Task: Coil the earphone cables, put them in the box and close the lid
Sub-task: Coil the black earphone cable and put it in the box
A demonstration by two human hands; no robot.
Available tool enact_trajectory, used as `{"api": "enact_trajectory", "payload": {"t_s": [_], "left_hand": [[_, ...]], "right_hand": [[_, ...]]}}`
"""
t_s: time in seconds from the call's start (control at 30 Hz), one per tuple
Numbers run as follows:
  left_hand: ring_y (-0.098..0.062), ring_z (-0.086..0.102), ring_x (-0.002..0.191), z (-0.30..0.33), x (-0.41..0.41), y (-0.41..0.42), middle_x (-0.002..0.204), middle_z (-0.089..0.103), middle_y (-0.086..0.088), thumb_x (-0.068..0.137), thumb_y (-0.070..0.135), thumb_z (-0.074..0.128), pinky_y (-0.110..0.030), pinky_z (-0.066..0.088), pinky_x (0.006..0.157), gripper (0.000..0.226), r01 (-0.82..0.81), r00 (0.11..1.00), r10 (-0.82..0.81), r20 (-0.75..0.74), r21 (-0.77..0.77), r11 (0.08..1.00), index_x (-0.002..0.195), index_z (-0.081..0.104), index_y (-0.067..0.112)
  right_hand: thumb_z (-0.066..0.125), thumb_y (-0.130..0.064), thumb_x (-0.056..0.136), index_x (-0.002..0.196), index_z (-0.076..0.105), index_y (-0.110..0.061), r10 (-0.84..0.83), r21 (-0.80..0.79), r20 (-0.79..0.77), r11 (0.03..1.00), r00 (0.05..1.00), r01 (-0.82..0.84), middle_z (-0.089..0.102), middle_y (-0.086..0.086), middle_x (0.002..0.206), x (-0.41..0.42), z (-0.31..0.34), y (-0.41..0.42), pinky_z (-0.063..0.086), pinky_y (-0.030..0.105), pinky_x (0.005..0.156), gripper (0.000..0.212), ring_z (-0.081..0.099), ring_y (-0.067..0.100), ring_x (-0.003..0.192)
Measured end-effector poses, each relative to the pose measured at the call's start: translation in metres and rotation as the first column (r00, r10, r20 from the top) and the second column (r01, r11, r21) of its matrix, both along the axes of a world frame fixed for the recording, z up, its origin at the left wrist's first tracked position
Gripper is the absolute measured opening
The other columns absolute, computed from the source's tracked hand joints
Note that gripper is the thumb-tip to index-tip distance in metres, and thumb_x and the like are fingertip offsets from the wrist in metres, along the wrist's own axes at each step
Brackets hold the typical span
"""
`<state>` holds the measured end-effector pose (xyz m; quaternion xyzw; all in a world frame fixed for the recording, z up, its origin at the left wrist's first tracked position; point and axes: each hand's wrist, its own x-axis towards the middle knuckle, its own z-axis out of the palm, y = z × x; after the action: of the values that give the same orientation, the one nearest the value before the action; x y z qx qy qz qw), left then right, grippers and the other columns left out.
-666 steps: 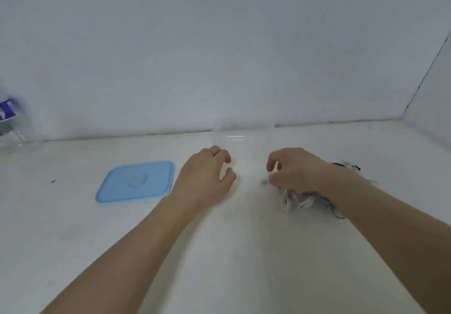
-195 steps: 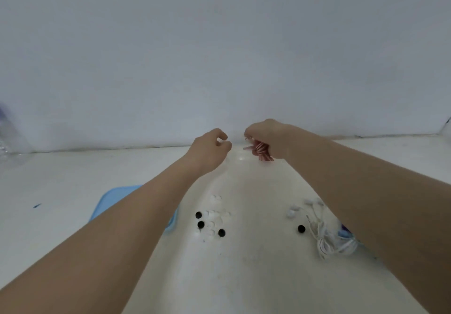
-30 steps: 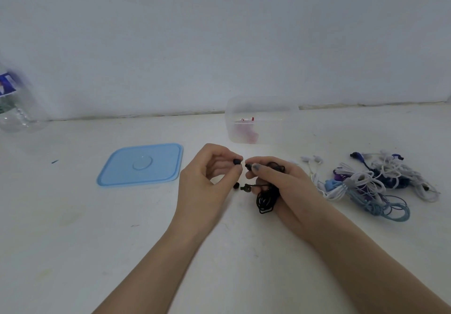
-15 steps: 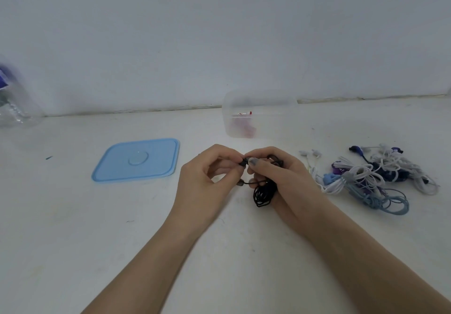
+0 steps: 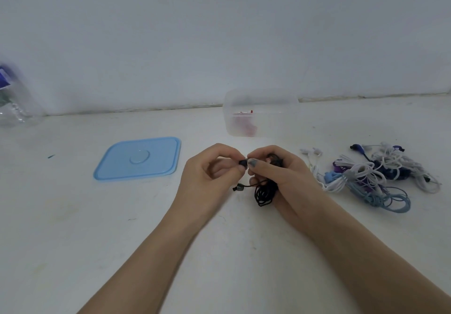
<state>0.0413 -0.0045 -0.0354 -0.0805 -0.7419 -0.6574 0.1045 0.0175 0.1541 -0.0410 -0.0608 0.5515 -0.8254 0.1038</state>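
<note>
My right hand (image 5: 283, 174) holds a coiled black earphone cable (image 5: 264, 192), the loops hanging below my fingers. My left hand (image 5: 210, 179) pinches a black earbud (image 5: 242, 162) at the end of that cable, fingertip to fingertip with the right hand. A second earbud (image 5: 240, 188) dangles just below. The clear plastic box (image 5: 261, 111) stands behind my hands near the wall, with a red earphone coil (image 5: 245, 128) inside. Its blue lid (image 5: 139, 158) lies flat on the table to the left.
A tangled heap of white, blue and purple earphone cables (image 5: 373, 177) lies to the right of my hands. A clear plastic bottle (image 5: 14, 98) stands at the far left edge. The white wall runs close behind the box.
My hands have drawn together, and the left fingers now pinch the earbud against the right fingertips. The view has shifted slightly.
</note>
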Motion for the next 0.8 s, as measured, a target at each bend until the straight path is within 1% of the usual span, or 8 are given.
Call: {"api": "enact_trajectory", "payload": {"t_s": [0.07, 0.1, 0.17, 0.23, 0.33, 0.47, 0.67, 0.8], "left_hand": [[-0.021, 0.059, 0.073, 0.001, -0.001, -0.002, 0.069, 0.062, -0.02, 0.085, -0.004, 0.071, -0.023, 0.05, 0.071, 0.014, 0.017, 1.0, -0.017, 0.024, 0.01, 1.0, 0.087, 0.069, 0.01], [-0.025, 0.059, 0.074, 0.002, -0.001, -0.003, 0.074, 0.062, -0.027, 0.083, 0.002, 0.071, -0.025, 0.05, 0.073, 0.01, 0.027, 0.999, -0.028, 0.037, 0.018, 0.999, 0.086, 0.07, 0.012], [-0.036, 0.066, 0.084, 0.003, -0.001, -0.005, 0.086, 0.068, -0.026, 0.079, 0.01, 0.07, -0.035, 0.052, 0.082, 0.008, 0.045, 0.997, -0.048, 0.068, 0.044, 0.998, 0.086, 0.07, 0.014], [-0.044, 0.067, 0.096, 0.001, -0.002, -0.008, 0.094, 0.071, -0.021, 0.078, 0.01, 0.07, -0.046, 0.05, 0.09, 0.009, 0.064, 0.993, -0.072, 0.093, 0.085, 0.994, 0.087, 0.069, 0.01], [-0.046, 0.064, 0.092, -0.001, -0.005, -0.01, 0.095, 0.069, -0.024, 0.075, 0.01, 0.072, -0.054, 0.047, 0.098, 0.014, 0.101, 0.984, -0.122, 0.131, 0.156, 0.983, 0.088, 0.068, 0.007], [-0.033, 0.062, 0.09, 0.0, -0.007, -0.012, 0.09, 0.067, -0.021, 0.073, 0.003, 0.068, -0.047, 0.046, 0.097, 0.013, 0.123, 0.967, -0.172, 0.19, 0.245, 0.962, 0.086, 0.067, 0.005], [-0.03, 0.061, 0.087, 0.005, -0.009, -0.013, 0.081, 0.065, -0.014, 0.074, -0.001, 0.065, -0.043, 0.047, 0.096, 0.011, 0.142, 0.941, -0.225, 0.252, 0.309, 0.94, 0.081, 0.066, 0.008], [-0.034, 0.06, 0.092, 0.006, -0.011, -0.014, 0.085, 0.06, -0.018, 0.074, -0.001, 0.065, -0.046, 0.047, 0.101, 0.013, 0.143, 0.932, -0.237, 0.275, 0.321, 0.936, 0.08, 0.064, 0.011]], "right_hand": [[0.065, 0.006, 0.087, 0.086, 0.068, -0.004, 0.008, 0.003, -0.007, 1.0, 1.0, -0.008, 0.066, 0.006, 0.075, 0.0, 0.001, 0.0, 0.051, 0.022, 0.064, 0.01, 0.059, 0.016, 0.066], [0.065, 0.006, 0.087, 0.085, 0.068, -0.003, 0.014, 0.004, -0.007, 1.0, 1.0, -0.014, 0.066, 0.006, 0.074, 0.001, 0.001, 0.0, 0.051, 0.022, 0.064, 0.01, 0.059, 0.016, 0.065], [0.064, 0.006, 0.087, 0.084, 0.068, -0.003, 0.032, 0.011, -0.007, 0.999, 0.999, -0.032, 0.065, 0.007, 0.074, 0.001, 0.002, 0.001, 0.051, 0.022, 0.063, 0.011, 0.059, 0.016, 0.064], [0.064, 0.007, 0.087, 0.081, 0.068, -0.004, 0.049, 0.007, -0.006, 0.999, 0.999, -0.049, 0.064, 0.009, 0.074, 0.002, 0.003, 0.001, 0.05, 0.023, 0.062, 0.013, 0.058, 0.016, 0.063], [0.064, 0.008, 0.086, 0.074, 0.068, -0.007, 0.065, -0.009, 0.006, 0.998, 0.998, -0.065, 0.063, 0.009, 0.074, 0.003, 0.004, 0.0, 0.051, 0.024, 0.06, 0.02, 0.058, 0.016, 0.063], [0.065, 0.008, 0.085, 0.076, 0.067, -0.005, 0.099, -0.02, 0.011, 0.995, 0.995, -0.098, 0.061, 0.009, 0.07, 0.003, 0.006, 0.001, 0.048, 0.025, 0.059, 0.016, 0.056, 0.017, 0.062], [0.065, 0.008, 0.085, 0.072, 0.068, -0.007, 0.125, -0.037, 0.017, 0.992, 0.992, -0.124, 0.059, 0.013, 0.073, 0.003, 0.006, -0.001, 0.045, 0.026, 0.055, 0.02, 0.05, 0.019, 0.065], [0.064, 0.009, 0.085, 0.077, 0.063, 0.0, 0.13, -0.045, 0.014, 0.991, 0.991, -0.129, 0.06, 0.012, 0.069, 0.004, 0.006, -0.001, 0.044, 0.025, 0.054, 0.012, 0.05, 0.015, 0.059]]}}
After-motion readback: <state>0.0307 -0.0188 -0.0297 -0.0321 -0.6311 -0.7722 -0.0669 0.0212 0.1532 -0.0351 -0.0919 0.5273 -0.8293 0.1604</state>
